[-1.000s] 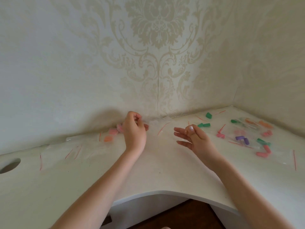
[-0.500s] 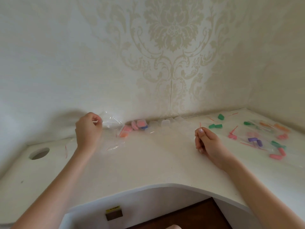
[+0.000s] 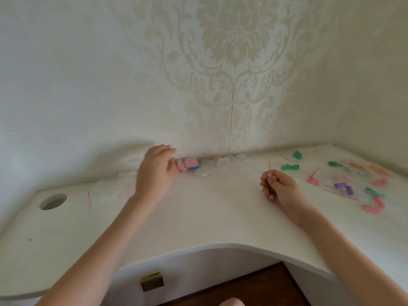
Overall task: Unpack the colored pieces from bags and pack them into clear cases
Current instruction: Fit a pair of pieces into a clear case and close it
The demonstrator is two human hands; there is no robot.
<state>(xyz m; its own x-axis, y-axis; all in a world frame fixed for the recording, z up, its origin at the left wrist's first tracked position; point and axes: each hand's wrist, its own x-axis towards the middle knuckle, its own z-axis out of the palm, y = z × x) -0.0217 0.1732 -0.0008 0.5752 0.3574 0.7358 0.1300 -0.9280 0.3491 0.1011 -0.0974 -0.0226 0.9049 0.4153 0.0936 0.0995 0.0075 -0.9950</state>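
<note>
Several clear cases [image 3: 221, 162] | between hands | nearest left hand [image 3: 155, 171]

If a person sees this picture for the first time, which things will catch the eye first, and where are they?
The scattered colored pieces in green, pink, purple and orange stand out first, spread over the right side of the white desk, some inside clear bags. Next comes the row of small clear cases along the back wall, a few at its left end already holding pink and blue pieces. The left hand reaches toward those filled cases, while the right hand rests curled on the desk.
</note>
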